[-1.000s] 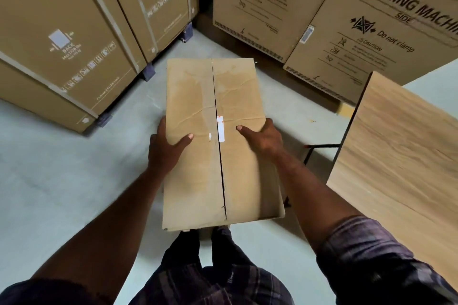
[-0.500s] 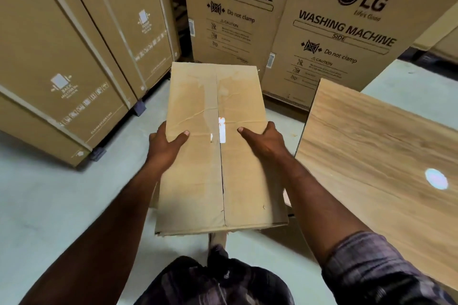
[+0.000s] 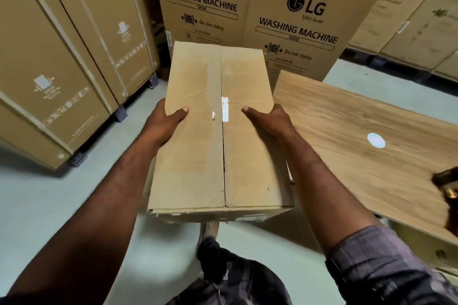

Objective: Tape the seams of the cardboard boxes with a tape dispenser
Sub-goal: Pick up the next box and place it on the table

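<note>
I carry a plain brown cardboard box in front of me, off the floor. Its two top flaps meet in a centre seam that runs away from me, with a small white label stuck across it. My left hand grips the box's left side, thumb on top. My right hand grips the right side the same way. A dark object at the right edge of the view lies on the table; I cannot tell what it is.
A wooden table stands to my right, its near corner close to the box. Large washing machine cartons stand straight ahead. More tall cartons line the left. Grey floor lies between them.
I have carried the box forward and to the right, closer to the table and the washing machine cartons. Both hands keep the same grip.
</note>
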A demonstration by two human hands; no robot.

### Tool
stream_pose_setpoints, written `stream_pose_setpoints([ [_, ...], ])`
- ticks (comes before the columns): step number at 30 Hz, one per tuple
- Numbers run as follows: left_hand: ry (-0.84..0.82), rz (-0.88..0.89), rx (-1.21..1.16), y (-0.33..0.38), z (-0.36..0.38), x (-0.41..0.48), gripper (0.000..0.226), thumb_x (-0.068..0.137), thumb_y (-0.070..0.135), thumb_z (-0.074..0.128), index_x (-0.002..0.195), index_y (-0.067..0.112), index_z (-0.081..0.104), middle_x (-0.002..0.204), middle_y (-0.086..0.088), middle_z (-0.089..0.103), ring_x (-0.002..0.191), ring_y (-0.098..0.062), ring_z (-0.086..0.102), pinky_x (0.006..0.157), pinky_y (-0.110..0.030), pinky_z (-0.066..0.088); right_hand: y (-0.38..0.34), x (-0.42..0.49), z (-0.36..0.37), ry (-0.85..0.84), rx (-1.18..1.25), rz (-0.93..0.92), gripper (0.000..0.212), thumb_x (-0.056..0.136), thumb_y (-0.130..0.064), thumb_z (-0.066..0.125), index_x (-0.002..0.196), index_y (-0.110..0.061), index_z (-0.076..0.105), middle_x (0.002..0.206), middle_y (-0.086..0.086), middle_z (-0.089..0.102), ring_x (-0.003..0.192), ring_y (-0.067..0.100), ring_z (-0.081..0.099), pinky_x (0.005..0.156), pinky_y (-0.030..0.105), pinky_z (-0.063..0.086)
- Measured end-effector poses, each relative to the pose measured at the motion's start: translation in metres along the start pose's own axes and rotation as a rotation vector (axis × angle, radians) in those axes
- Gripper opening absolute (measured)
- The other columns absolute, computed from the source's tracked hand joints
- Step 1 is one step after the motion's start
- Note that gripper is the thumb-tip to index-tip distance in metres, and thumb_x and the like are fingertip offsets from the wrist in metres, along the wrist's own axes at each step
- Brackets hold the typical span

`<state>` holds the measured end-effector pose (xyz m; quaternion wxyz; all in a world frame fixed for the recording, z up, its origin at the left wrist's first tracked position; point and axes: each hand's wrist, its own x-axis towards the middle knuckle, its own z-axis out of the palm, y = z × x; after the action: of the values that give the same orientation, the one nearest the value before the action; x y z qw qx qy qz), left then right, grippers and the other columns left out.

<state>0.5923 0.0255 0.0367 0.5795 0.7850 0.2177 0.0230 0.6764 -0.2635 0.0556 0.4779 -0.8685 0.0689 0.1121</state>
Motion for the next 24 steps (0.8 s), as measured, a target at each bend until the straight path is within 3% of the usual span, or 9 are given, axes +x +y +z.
stream_pose_setpoints([
  [6, -0.066, 0.074, -0.008, 0.031, 0.053, -0.045, 0.038, 0.096, 0.039, 0.065, 0.131, 0.024, 0.058, 0.121, 0.004, 0.066, 0.107, -0.019, 0.064, 0.089, -0.032, 0.048, 0.028, -0.037, -0.065, 0.049, -0.006, 0.039, 0.067, 0.069, -0.067, 0.082, 0.113, -0.022, 0.059, 0.111, -0.004, 0.067, 0.099, 0.018, 0.064, 0.079, 0.026, 0.047],
  [9, -0.107, 0.1, -0.01, 0.043, 0.084, -0.059, 0.043, 0.096, 0.037, 0.065, 0.134, 0.02, 0.057, 0.122, 0.003, 0.067, 0.108, -0.019, 0.064, 0.091, -0.033, 0.049, 0.049, -0.046, -0.094, 0.089, 0.014, 0.057, 0.086, 0.057, -0.077, 0.081, 0.119, -0.019, 0.065, 0.112, -0.005, 0.072, 0.097, 0.016, 0.068, 0.081, 0.029, 0.055],
  [15, -0.172, 0.102, -0.003, 0.068, 0.158, -0.069, 0.045, 0.091, 0.042, 0.068, 0.131, 0.023, 0.059, 0.119, 0.004, 0.069, 0.106, -0.017, 0.066, 0.093, -0.035, 0.052, 0.096, -0.042, -0.162, 0.152, 0.043, 0.102, 0.097, 0.045, -0.084, 0.079, 0.118, -0.021, 0.067, 0.11, -0.005, 0.074, 0.096, 0.016, 0.071, 0.088, 0.035, 0.06],
  [20, -0.238, 0.104, 0.016, 0.093, 0.246, -0.079, 0.046, 0.091, 0.043, 0.068, 0.132, 0.023, 0.06, 0.119, 0.002, 0.07, 0.104, -0.017, 0.067, 0.092, -0.035, 0.052, 0.15, -0.024, -0.236, 0.183, 0.048, 0.158, 0.097, 0.058, -0.076, 0.081, 0.13, -0.015, 0.057, 0.121, -0.001, 0.067, 0.108, 0.021, 0.066, 0.082, 0.03, 0.051],
  [24, -0.283, 0.095, 0.028, 0.112, 0.329, -0.083, 0.071, 0.07, 0.066, 0.069, 0.131, 0.031, 0.059, 0.119, 0.008, 0.07, 0.107, -0.016, 0.067, 0.1, -0.045, 0.052, 0.201, -0.001, -0.309, 0.198, 0.053, 0.155, 0.11, 0.045, -0.086, 0.076, 0.128, -0.017, 0.063, 0.121, 0.0, 0.07, 0.105, 0.018, 0.068, 0.088, 0.033, 0.057],
])
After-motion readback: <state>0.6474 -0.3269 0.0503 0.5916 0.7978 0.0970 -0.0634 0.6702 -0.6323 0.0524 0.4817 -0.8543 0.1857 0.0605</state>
